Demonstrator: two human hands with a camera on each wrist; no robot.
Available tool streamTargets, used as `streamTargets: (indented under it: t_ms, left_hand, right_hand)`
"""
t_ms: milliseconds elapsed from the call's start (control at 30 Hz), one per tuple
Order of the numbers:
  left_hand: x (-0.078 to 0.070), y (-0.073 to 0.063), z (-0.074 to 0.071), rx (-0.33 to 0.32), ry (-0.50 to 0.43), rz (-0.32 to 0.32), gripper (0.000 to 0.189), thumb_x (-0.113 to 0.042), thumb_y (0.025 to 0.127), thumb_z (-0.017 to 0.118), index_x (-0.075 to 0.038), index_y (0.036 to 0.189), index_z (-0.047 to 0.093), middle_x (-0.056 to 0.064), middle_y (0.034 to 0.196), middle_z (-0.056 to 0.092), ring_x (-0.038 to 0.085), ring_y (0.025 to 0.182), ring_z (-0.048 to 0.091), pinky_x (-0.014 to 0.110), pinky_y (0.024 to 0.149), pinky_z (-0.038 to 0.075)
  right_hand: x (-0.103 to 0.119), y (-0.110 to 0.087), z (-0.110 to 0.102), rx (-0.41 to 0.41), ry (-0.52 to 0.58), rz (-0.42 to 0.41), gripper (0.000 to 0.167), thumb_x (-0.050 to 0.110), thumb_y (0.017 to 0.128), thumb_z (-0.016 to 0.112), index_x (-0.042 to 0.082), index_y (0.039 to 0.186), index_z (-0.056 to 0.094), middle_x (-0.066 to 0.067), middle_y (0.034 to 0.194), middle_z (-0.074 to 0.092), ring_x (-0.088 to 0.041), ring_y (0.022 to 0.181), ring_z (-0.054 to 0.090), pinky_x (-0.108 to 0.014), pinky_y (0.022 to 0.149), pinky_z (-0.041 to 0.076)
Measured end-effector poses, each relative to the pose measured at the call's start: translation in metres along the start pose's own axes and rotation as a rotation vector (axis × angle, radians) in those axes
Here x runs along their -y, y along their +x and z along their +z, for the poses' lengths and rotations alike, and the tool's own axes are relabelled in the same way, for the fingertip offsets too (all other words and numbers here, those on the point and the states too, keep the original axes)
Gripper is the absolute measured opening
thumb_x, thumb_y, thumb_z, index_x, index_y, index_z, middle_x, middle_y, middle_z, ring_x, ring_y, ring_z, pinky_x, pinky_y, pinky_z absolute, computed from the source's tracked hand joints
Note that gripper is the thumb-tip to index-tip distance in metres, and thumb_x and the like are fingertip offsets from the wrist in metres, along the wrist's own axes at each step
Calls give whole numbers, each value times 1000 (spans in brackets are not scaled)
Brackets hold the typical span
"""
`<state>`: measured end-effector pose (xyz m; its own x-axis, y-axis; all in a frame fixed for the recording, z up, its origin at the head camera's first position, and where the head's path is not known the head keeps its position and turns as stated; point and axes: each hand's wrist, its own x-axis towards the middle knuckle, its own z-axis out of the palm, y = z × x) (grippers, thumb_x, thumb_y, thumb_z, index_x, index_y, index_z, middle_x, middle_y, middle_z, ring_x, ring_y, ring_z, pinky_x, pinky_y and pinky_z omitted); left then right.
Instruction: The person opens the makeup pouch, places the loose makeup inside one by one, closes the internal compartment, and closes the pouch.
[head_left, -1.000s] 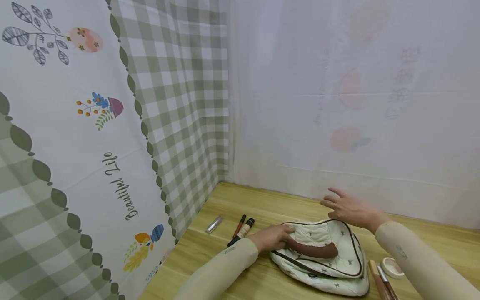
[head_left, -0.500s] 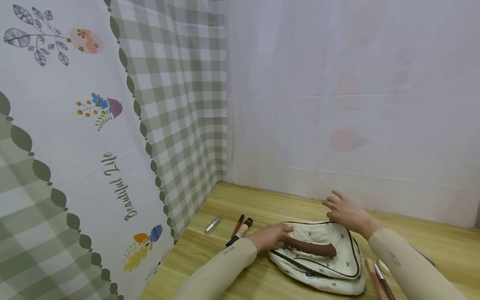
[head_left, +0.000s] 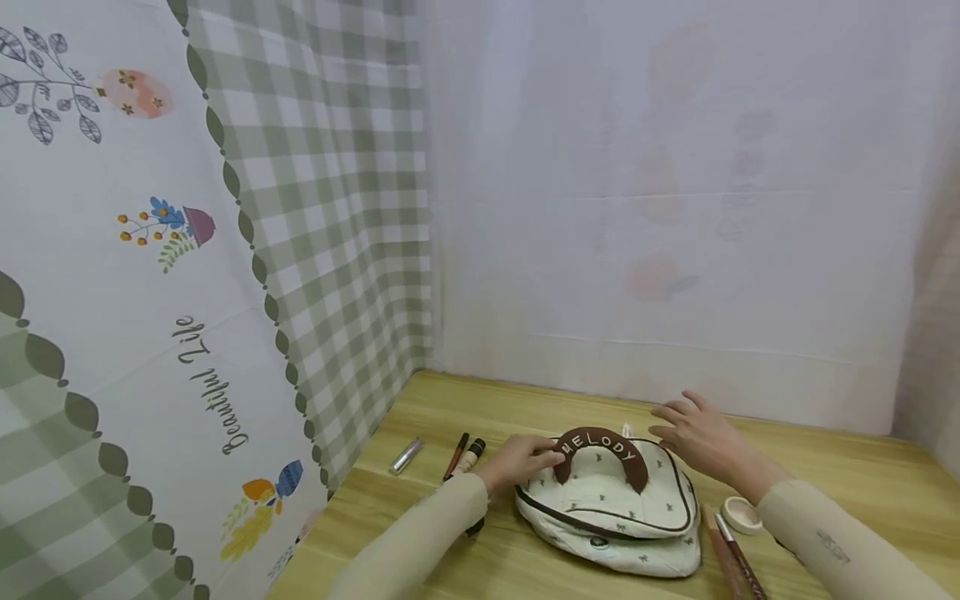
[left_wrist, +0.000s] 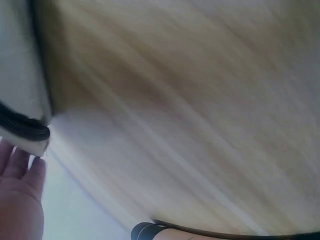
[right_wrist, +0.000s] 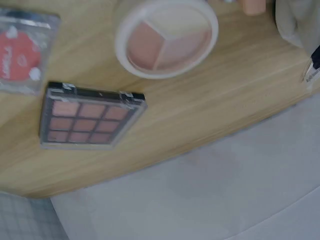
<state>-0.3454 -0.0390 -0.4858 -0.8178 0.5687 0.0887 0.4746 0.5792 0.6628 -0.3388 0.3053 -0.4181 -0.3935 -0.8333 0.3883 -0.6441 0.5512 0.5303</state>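
A cream cosmetic bag (head_left: 600, 508) with a small bow print and dark piping lies on the table in the head view. Its brown handle (head_left: 600, 440), lettered MELODY, arches towards the back. My left hand (head_left: 517, 462) is at the bag's left back corner, fingertips beside the handle. In the left wrist view the fingers (left_wrist: 20, 165) reach straight to the bag's edge (left_wrist: 22, 70). My right hand (head_left: 705, 437) hovers off the bag's back right corner, fingers spread and holding nothing. The right wrist view does not show this hand.
Left of the bag lie a silver tube (head_left: 407, 457), a pencil (head_left: 456, 456) and a black-capped tube (head_left: 471, 457). Right of it are makeup brushes (head_left: 723, 550) and a round three-colour compact (head_left: 742, 515). An eyeshadow palette (right_wrist: 87, 120) and a red-labelled clear case (right_wrist: 22, 52) lie beyond.
The bag's handle has flipped from lying forward to arching back, its lettering now showing. The right hand has drawn slightly away from the bag. The head view has shifted right.
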Motion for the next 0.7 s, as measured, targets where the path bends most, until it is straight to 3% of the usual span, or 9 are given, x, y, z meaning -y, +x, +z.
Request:
streamTargets:
  t_ms: [133,333,367,467,567,700]
  left_hand:
    - [-4,-7,-12,-80,-50,-44,45,-42,102,54,-11,133,64,4,132,63,22,124,56,40,99,47]
    - [1,-20,-26,-84,-46,-63,46,-39,100,59,-10,136,61,5,139,57,27,130,50,45,101,45]
    - [2,-22,-27,-81,-38,-59,45,-38,99,61,-12,135,62,4,139,57,26,131,50,44,102,45]
    - [3,-28,-28,-54,-20,-36,43,-36,97,65,-15,134,63,2,138,58,22,131,50,41,102,44]
    - [0,-35,-29,5,-20,-9,42,-34,96,67,-17,134,63,0,139,57,19,130,50,38,102,45]
    - [-6,-45,-31,97,46,60,41,-33,96,67,-16,134,63,1,143,53,20,133,47,35,104,43]
  right_hand:
    - [10,-12,-9,-63,96,62,26,31,84,73,12,101,75,-14,110,69,-36,100,63,-62,89,43]
    - [34,-27,-24,-15,216,166,38,37,88,73,9,112,74,-14,121,67,-36,110,61,-58,96,39]
    - [38,-29,-26,-7,229,177,40,38,87,73,9,114,74,-13,122,66,-35,111,60,-56,102,35]
    - [48,-35,-29,-4,256,177,43,43,88,72,9,116,73,-11,125,65,-34,113,59,-41,118,16]
    - [56,-42,-31,-6,271,139,48,48,88,70,9,117,72,-10,126,65,-33,113,59,-24,116,-6]
    - [65,-53,-34,-10,278,83,54,53,86,71,10,118,72,-9,126,65,-32,112,59,-23,116,-7]
